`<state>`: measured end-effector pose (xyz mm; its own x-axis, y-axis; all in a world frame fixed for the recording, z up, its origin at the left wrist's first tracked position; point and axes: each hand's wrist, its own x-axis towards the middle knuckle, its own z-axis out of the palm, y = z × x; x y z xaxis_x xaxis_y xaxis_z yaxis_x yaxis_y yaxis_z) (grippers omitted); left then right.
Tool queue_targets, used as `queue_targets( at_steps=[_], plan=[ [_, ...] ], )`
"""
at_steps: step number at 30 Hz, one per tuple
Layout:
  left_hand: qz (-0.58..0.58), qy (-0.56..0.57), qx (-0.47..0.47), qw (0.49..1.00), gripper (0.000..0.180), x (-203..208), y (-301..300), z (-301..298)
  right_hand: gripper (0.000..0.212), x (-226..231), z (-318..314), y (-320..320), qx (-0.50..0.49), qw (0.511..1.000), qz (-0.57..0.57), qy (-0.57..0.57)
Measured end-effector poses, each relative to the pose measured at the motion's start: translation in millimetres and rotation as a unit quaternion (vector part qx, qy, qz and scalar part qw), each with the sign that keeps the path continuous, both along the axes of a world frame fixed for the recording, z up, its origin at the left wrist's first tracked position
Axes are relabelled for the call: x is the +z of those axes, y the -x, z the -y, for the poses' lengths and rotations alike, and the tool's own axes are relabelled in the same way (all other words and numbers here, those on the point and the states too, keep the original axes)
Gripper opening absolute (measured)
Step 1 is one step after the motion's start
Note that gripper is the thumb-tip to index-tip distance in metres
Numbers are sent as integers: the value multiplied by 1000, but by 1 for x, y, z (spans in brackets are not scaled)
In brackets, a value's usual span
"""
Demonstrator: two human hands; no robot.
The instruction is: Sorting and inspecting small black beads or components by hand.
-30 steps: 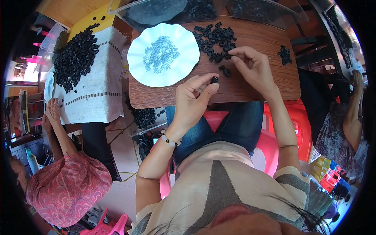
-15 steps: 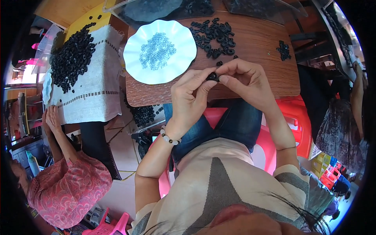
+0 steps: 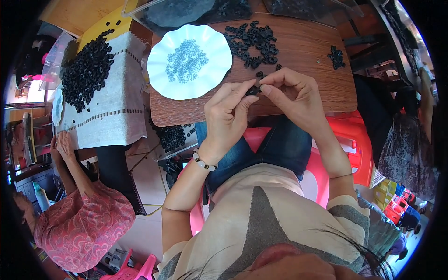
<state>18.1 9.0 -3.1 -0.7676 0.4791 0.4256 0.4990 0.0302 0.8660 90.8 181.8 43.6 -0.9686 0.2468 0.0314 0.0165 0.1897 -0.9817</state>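
Observation:
Between the fingertips of my left hand (image 3: pixel 228 112) is a small black ring-shaped part (image 3: pixel 252 91), held above the table's near edge. My right hand (image 3: pixel 296 95) meets it from the right, thumb and forefinger pinched together close to the part. Whatever those fingertips hold, if anything, is too small to make out. Beyond my left hand stands a white plate with a wavy rim (image 3: pixel 158 70), bearing a heap of tiny clear, greyish pieces (image 3: pixel 186 60). Loose black parts (image 3: pixel 254 42) lie beyond my hands, with a couple of strays (image 3: pixel 260 74) near my fingers.
The brown wooden table (image 3: pixel 308 46) also carries a small cluster of black parts (image 3: pixel 336 57) at right. Clear trays (image 3: pixel 186 11) stand at the far edge. On the left, a cloth-covered table (image 3: pixel 116 93) holds a big black heap (image 3: pixel 87 70), with another person's hands (image 3: pixel 65 143) beside it.
My right fingertips have drawn slightly away from the black part, which has tilted a little in my left fingers. The view has shifted slightly.

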Motion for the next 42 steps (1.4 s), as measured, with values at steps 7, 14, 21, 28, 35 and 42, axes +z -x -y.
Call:
queue_targets(
  at_steps=[7,14,21,28,35,42],
  plan=[
    [-11,-6,-5,1000,32,0,-1,-1,14,-4,1,-3,-21,991,-52,-121],
    [-11,-4,-14,1000,31,-5,-1,-1,11,-4,4,-7,-14,997,-16,-80],
    [-20,-17,-11,1000,29,-6,-1,0,10,-5,10,-8,-27,999,-24,-41],
    [-23,-6,-9,1000,30,-5,0,0,11,-6,5,-7,-12,997,-21,-70],
    [-70,2,-25,997,31,-3,0,0,11,-3,-10,-6,32,999,27,-4],
    [-51,3,-48,998,32,-6,3,1,9,7,-16,-6,82,993,68,41]
  ],
)
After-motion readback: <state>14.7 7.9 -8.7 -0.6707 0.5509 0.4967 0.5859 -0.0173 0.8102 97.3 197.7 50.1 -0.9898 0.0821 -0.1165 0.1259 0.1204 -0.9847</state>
